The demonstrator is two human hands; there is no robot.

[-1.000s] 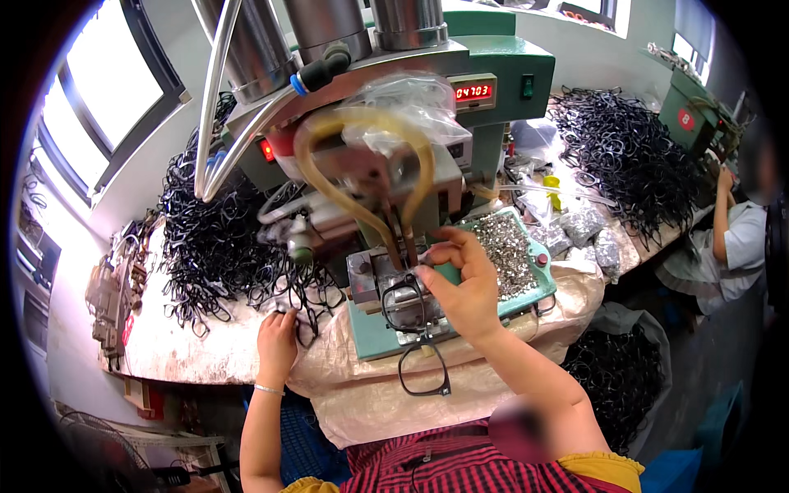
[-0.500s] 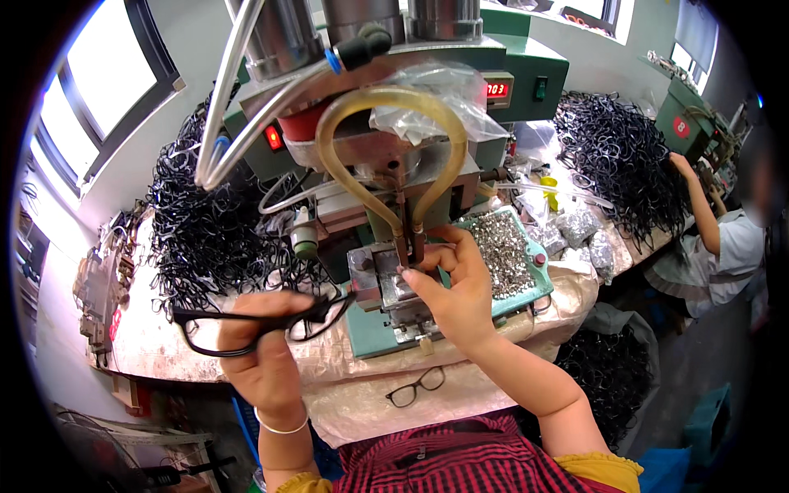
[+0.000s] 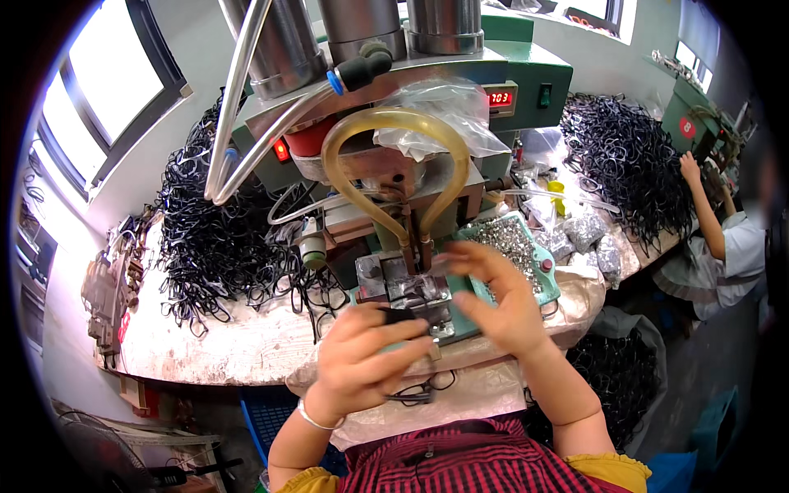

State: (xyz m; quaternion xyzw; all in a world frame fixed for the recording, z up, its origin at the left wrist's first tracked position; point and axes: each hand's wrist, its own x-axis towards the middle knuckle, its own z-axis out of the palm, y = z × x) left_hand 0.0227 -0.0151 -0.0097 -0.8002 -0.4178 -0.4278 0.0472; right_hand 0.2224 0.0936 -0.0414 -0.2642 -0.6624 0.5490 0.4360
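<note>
My left hand (image 3: 362, 353) holds a black eyeglass frame (image 3: 400, 315) up against the metal fixture (image 3: 409, 289) of the green press machine (image 3: 394, 148). My right hand (image 3: 493, 300) hovers beside the fixture with its fingers spread, its fingertips close to the frame; I cannot see a grip. Another black eyeglass frame (image 3: 423, 388) lies on the cloth at the bench's front edge, just under my left hand.
A big heap of black frames (image 3: 218, 238) lies on the bench at left, another heap (image 3: 625, 164) at back right. A green tray of small metal parts (image 3: 514, 242) sits right of the fixture. A co-worker's hand (image 3: 690, 168) reaches into the right heap.
My left hand picked a frame from the left heap and carried it to the fixture. The right hand stayed by the fixture and opened its fingers. The camera moved closer.
</note>
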